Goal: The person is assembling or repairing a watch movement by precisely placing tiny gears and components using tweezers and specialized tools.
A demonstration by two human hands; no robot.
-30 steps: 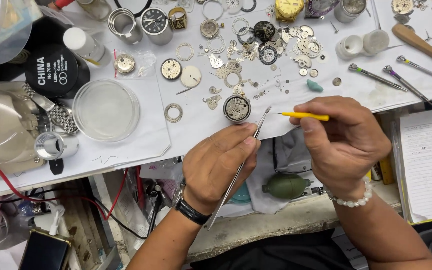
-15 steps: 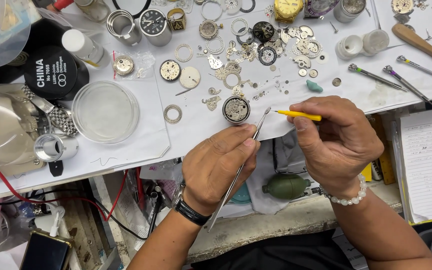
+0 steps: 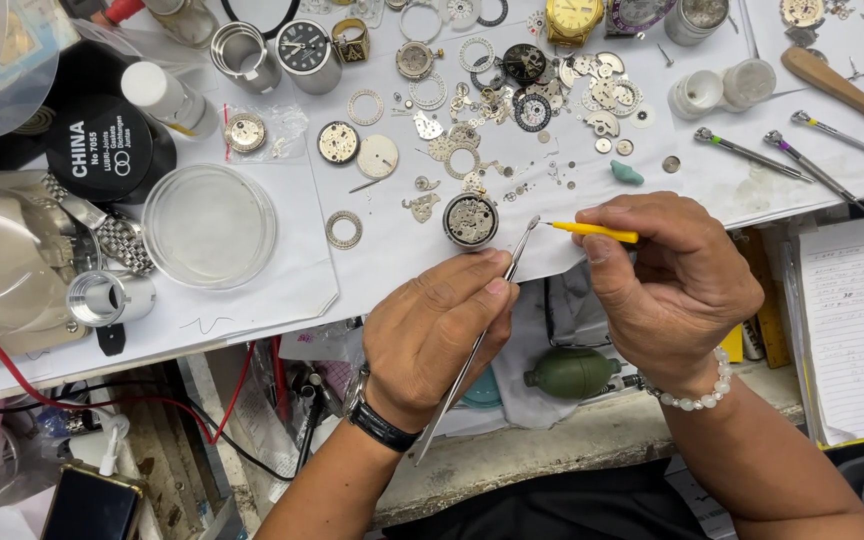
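Round watch movement [image 3: 471, 220] sits flat on the white paper sheet [image 3: 392, 265], centre of the bench, just far of both hands, touched by neither. Looks light, rigid and fragile: exposed gears and bridges on top, so best taken by the outer rim only, not the face. Probably slides easily on paper.

Left hand [image 3: 439, 335]: fingers closed in a pinch on steel tweezers [image 3: 482, 330], tips together, pointing far-right and ending just right of the movement. Black wristwatch on that wrist.

Right hand [image 3: 674, 285]: thumb and forefinger closed on a thin yellow stick [image 3: 592, 231], its point aimed left, near the tweezer tips. White bead bracelet [image 3: 697, 392] on the wrist.

Around it: loose ring [image 3: 343, 229] to the left, clear round dish [image 3: 209, 226] further left. Far side holds a scatter of small gears, rings and dials. 2 screwdrivers [image 3: 782, 165] far right. Green rubber blower [image 3: 572, 372] lies near, below the bench edge between the hands.
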